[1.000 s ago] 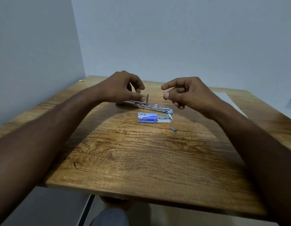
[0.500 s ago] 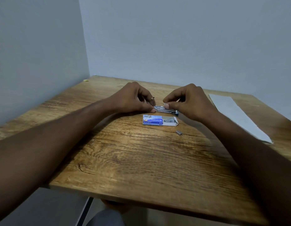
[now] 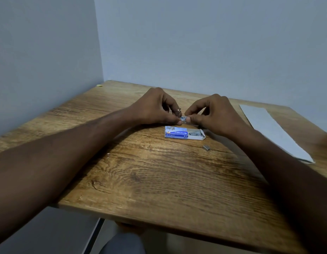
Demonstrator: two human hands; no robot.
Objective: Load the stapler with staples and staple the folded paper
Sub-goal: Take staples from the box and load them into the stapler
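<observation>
The metal stapler [image 3: 183, 118] lies on the wooden table [image 3: 159, 180], almost wholly covered by both hands; only a short silver stretch and a small upright metal part show between them. My left hand [image 3: 155, 107] pinches its left side with thumb and fingers. My right hand [image 3: 214, 112] pinches its right side, thumb touching the metal. Whether staples sit between the right fingers cannot be seen. Just in front lies the blue-and-white staple box [image 3: 183, 133], its right end open with staple blocks inside. The folded white paper [image 3: 272, 131] lies at the right.
A loose block of staples [image 3: 206, 147] lies on the table in front of the box. Grey walls close the table at the back and left. A tiny yellow scrap [image 3: 99, 85] sits at the far left corner.
Both hands came down from above the table and closed together onto the stapler. The view shifted so the folded paper shows at the right.
</observation>
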